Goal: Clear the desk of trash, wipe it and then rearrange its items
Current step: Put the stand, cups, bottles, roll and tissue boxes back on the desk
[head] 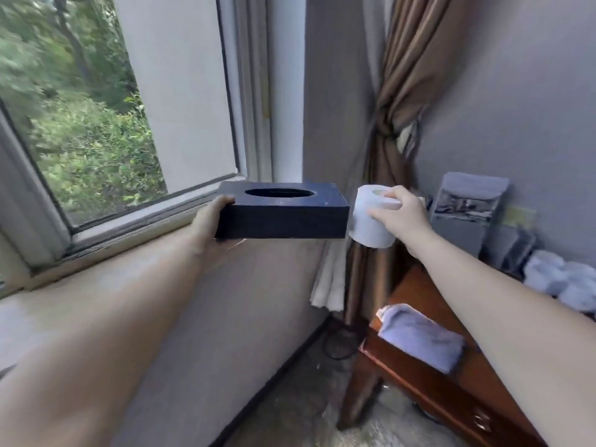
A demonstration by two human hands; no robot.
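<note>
My left hand (211, 221) grips the left end of a dark blue tissue box (282, 214) with an oval opening on top, holding it level in the air in front of the window sill. My right hand (403, 214) grips a white toilet paper roll (367, 221) just right of the box, fingers curled over its top. The brown wooden desk (416, 295) stands at the lower right. A folded light blue cloth (422, 337) lies near the desk's left edge.
A grey brochure holder (467, 208) and white rolled towels (561, 279) stand at the back of the desk against the wall. A brown tied curtain (396, 124) hangs in the corner. The window sill (113, 253) runs along the left, with a cable on the floor below.
</note>
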